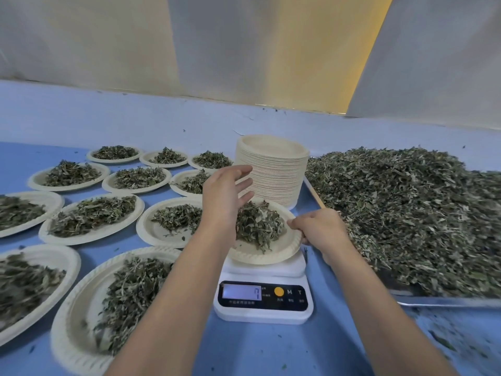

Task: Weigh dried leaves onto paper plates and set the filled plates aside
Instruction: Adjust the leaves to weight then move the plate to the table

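A paper plate [260, 253] heaped with dried leaves [257, 225] sits tilted on a white digital scale [264, 294] whose display shows a 7. My right hand [320, 226] pinches the plate's right rim. My left hand [225, 194] hovers above the plate's left side with its fingers straight and spread, holding nothing. A tall stack of empty paper plates [272, 169] stands just behind the scale. A large pile of loose dried leaves [406, 213] lies on a metal tray to the right.
Several filled paper plates [92, 217] cover the blue table [284, 348] to the left, the nearest one [113, 308] by my left forearm. The metal tray's edge [444, 301] runs along the right. A pale wall rises behind the table.
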Available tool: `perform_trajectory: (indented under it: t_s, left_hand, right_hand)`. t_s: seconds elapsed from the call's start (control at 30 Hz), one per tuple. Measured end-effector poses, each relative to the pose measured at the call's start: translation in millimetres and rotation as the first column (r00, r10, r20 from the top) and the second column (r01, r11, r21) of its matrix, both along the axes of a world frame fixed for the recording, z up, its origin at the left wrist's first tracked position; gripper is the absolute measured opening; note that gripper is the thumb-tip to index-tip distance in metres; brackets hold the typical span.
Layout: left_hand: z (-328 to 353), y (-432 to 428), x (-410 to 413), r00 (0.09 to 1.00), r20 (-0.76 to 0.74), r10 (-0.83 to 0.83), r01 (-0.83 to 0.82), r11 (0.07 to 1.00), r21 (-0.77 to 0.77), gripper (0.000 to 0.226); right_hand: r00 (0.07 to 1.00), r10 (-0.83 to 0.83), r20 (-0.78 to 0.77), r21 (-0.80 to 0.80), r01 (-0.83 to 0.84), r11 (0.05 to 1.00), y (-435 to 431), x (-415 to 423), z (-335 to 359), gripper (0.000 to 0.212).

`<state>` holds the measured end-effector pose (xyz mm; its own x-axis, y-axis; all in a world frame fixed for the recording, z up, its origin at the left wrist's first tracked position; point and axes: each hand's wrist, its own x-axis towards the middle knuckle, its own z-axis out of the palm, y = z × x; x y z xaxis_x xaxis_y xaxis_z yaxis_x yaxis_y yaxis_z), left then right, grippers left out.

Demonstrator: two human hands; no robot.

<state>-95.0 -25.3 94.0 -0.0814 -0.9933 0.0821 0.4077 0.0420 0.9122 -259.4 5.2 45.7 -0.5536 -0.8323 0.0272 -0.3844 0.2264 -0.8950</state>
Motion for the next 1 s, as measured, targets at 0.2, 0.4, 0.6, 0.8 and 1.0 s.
perform_trajectory:
  t_s: [0.2, 0.4, 0.6, 0.8, 1.0]
  left_hand:
    - [-6, -13, 11, 0.971, 0.130, 0.201, -0.199, 0.980, -0.031, 0.028]
    - [-19, -28, 45, 0.702, 0.583, 0.410, -0.369, 0.909, -0.195, 0.029]
    - [-21, -41, 83, 0.660, 0.625, 0.417, -0.425, 0.893, -0.146, 0.017]
    - [-20, -55, 108, 0.753, 0.504, 0.424, -0.497, 0.868, 0.013, 0.013]
    - [-17, -71, 126, 0.888, 0.336, 0.314, -0.404, 0.882, 0.243, 0.022]
  right_hand:
    - [1.000, -0.016, 0.000, -0.014, 0.016, 1.000, -6, 6, 1, 0.022]
    - [0.999, 0.004, -0.048, -0.079, -0.008, 0.997, -18, 27, 11, 0.019]
    - [0.999, 0.032, -0.025, -0.084, -0.034, 0.996, -38, 61, 15, 0.024]
    - [0.995, 0.049, -0.091, -0.102, -0.058, 0.993, -68, 94, 22, 0.023]
    - [0.998, 0.048, -0.042, -0.056, -0.050, 0.997, -100, 116, 30, 0.015]
